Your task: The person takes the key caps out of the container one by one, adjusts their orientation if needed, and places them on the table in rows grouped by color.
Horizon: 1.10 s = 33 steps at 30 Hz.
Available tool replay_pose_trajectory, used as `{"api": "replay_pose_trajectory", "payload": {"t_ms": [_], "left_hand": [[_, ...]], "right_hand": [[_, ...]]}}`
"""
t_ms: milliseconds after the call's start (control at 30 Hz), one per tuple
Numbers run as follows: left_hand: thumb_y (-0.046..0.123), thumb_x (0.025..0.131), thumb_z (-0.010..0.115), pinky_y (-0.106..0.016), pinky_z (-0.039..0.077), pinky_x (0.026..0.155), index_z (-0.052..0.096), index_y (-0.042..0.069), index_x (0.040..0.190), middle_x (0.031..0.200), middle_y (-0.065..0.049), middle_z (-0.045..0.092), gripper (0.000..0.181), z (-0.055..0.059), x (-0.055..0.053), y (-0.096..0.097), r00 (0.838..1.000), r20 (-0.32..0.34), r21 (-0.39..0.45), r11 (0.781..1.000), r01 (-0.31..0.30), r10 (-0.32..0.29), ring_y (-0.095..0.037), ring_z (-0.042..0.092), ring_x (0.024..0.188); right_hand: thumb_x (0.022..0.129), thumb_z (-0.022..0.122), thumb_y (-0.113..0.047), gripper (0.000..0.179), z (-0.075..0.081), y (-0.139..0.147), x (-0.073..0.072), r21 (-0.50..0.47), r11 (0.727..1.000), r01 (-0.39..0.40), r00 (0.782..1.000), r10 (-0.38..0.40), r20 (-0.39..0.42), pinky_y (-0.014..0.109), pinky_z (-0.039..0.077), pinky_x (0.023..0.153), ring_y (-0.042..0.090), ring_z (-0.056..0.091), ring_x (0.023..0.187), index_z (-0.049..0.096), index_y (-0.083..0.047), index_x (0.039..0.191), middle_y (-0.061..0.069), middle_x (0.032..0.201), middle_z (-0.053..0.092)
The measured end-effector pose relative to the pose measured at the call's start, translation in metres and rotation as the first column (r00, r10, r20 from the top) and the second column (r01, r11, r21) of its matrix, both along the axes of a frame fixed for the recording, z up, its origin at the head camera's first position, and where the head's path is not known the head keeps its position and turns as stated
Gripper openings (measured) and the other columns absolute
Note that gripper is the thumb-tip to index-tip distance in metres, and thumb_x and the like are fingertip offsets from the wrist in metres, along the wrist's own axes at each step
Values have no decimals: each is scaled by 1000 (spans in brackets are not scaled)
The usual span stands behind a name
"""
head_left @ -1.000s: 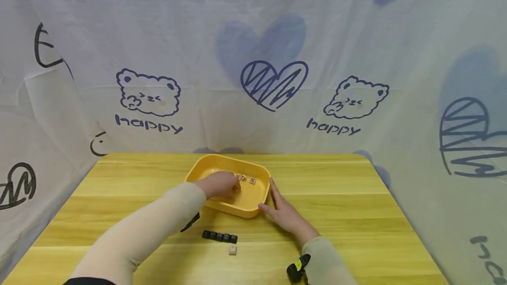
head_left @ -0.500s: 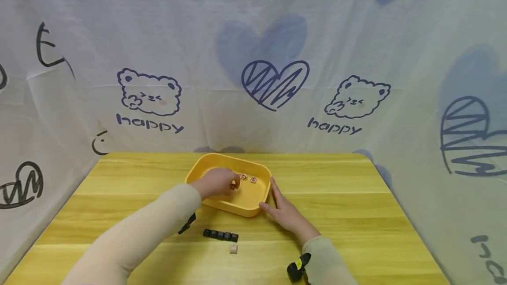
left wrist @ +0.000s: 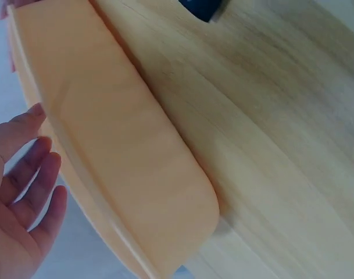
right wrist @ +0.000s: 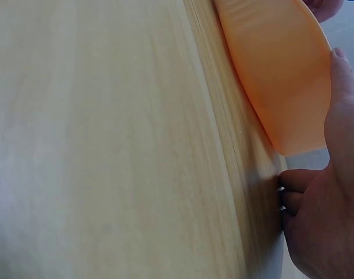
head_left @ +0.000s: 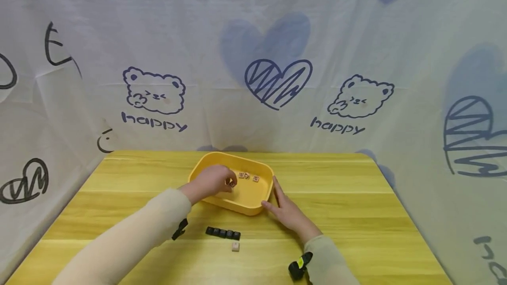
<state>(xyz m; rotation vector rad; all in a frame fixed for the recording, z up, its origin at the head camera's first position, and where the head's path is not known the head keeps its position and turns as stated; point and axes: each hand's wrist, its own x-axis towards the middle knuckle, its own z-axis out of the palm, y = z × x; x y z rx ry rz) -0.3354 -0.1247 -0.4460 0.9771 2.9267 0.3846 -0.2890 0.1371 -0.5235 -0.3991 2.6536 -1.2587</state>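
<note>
My left hand (head_left: 214, 180) reaches over the yellow plastic tray (head_left: 255, 210) in the head view. Thumb and index finger pinch a small keycap (head_left: 232, 184), mostly hidden by the fingers. Farther right inside lie other light keycaps, one of them (head_left: 256, 179) apart by the right wall. Against the tray's right end rests my right hand (head_left: 291, 215), its thumb at the near corner and its fingers straight along the side. The right wrist view shows that thumb (right wrist: 343, 75) touching the tray wall just below the rim. The left wrist view does not show the pinched keycap.
A row of black keycaps (head_left: 223, 233) lies on the wooden table (head_left: 340, 197) in front of the tray. Just nearer is a single light keycap (head_left: 235, 246). A printed white cloth (head_left: 222, 113) hangs behind the table.
My left hand has drawn slightly left and up inside the tray with the pinched keycap, uncovering more of the light keycaps. My right hand stays at the tray's end. The head view has shifted slightly.
</note>
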Motion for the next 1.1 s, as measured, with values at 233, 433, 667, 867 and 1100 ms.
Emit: {"api": "replay_pose_trajectory", "payload": {"t_ms": [233,433,667,867,1100], "left_hand": [[9,78,82,-30,52,71,77,8,93,83,5,63,16,8,17,-9,999,-33,108,994,-6,10,-14,59,76],[8,79,80,-31,52,73,77,9,92,87,3,69,13,12,29,-11,999,-48,134,991,-8,14,-15,61,77],[8,81,79,-28,52,71,75,9,97,90,4,70,16,10,51,-10,1000,8,234,972,-23,22,-12,62,78],[12,82,79,-27,52,70,75,13,97,93,5,71,15,8,69,-8,1000,5,295,955,-25,25,-10,61,77],[9,77,83,-33,54,73,77,9,96,90,4,65,20,6,87,-12,998,-64,385,923,16,10,-14,61,82]], "right_hand": [[96,56,-48,89,0,1,0,8,1000,-11,1000,11,-12,55,19,113,40,21,142,-7,-28,156,17,158,19],[97,56,-45,89,-1,1,-2,12,1000,-11,1000,12,-29,54,19,113,39,21,142,-5,-22,157,17,158,18],[97,56,-47,89,-3,0,-2,10,1000,-14,1000,15,-28,54,19,113,39,22,142,-4,-21,157,18,157,19],[97,56,-44,88,-2,0,-2,-5,1000,-7,1000,7,-16,54,19,113,40,21,142,-3,-21,158,18,157,19],[98,56,-44,88,-2,1,-3,3,1000,-17,1000,17,-19,54,19,113,39,21,142,-5,-22,157,17,158,18]]}}
